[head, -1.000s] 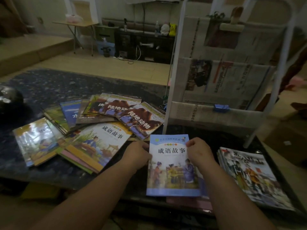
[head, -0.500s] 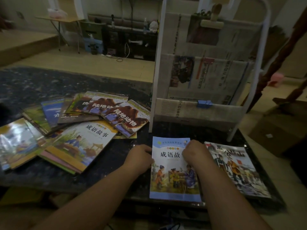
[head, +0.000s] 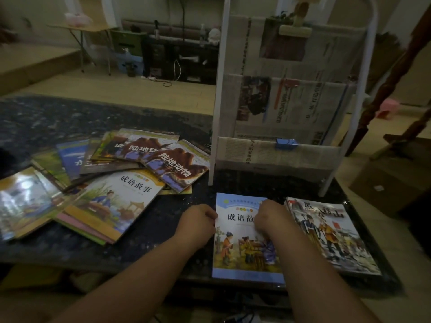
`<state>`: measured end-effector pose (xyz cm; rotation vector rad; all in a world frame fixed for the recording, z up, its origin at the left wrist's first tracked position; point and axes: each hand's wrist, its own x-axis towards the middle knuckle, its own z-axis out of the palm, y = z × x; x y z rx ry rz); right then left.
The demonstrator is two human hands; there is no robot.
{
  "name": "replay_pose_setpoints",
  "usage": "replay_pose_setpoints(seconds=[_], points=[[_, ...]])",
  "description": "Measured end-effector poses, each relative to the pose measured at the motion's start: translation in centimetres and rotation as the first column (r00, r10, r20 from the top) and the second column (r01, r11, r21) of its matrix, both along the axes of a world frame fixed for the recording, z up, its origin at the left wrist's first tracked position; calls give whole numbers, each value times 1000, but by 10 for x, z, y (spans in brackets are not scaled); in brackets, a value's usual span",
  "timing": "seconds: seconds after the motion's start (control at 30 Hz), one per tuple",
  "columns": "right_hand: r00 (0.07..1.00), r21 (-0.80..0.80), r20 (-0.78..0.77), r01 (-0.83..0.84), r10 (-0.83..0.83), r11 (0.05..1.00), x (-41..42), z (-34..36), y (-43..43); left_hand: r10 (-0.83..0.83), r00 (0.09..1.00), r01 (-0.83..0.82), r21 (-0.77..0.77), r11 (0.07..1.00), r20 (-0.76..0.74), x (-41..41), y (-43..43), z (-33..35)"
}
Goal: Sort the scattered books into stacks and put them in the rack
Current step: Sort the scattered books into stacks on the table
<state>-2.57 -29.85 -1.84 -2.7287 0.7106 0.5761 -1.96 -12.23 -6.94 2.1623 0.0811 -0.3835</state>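
Note:
A blue-covered picture book (head: pixel 242 250) lies flat near the front edge of the dark table (head: pixel 149 220). My left hand (head: pixel 197 221) grips its left edge. My right hand (head: pixel 271 216) rests curled on its cover, hiding part of the title. To the right lies a stack of books (head: pixel 331 236) with painted figures on top. On the left, scattered books (head: pixel 112 183) overlap in a loose spread, brown-covered ones (head: pixel 172 164) at the back. Behind the blue book stands the white rack (head: pixel 291 108), its pockets lined with newspaper.
A blue clip (head: pixel 285 143) sits on the rack's lowest pocket and a pale clip (head: pixel 295 30) on the top one. A cardboard box (head: pixel 391 183) stands on the floor at right. A folding table (head: pixel 81 29) and a dark cabinet (head: pixel 179 59) stand at the back.
My view has shifted, so the rack and books sit further left in frame. My right hand slid from the blue book's top right corner onto its cover. The left hand stays on the left edge.

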Motion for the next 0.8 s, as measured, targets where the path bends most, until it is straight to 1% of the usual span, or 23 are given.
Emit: replay_pose_setpoints(seconds=[0.1, 0.23, 0.4, 0.5, 0.6, 0.67, 0.73, 0.8], points=[[1000, -17, 11, -12, 12, 1000, 0, -3, 0, -11, 999, 8, 47, 999, 50, -2, -2, -3], [999, -33, 42, 0, 1, 999, 1, -6, -1, -9, 997, 3, 67, 998, 82, -3, -4, -4], [998, -19, 55, 8, -7, 1000, 2, -8, -2, -30, 996, 24, 70, 997, 81, -4, -5, 0], [999, -18, 51, 15, -14, 1000, 2, -8, -2, -81, 994, 76, 69, 995, 69, -4, -2, 2], [999, -27, 40, 23, -22, 999, 1, -5, 2, -194, 981, 192, 85, 978, 19, -1, 3, 7], [998, -41, 58, 17, -15, 999, 1, -3, 5, -255, 967, 254, 105, 962, 0, 3, 10, 15], [996, -40, 89, -9, 13, 999, 2, 0, 9, -271, 962, 261, 195, 945, 24, 6, 21, 26], [991, -5, 125, -46, 46, 999, 4, 2, 15, -250, 962, 192, 380, 905, 109, 8, 36, 34]])
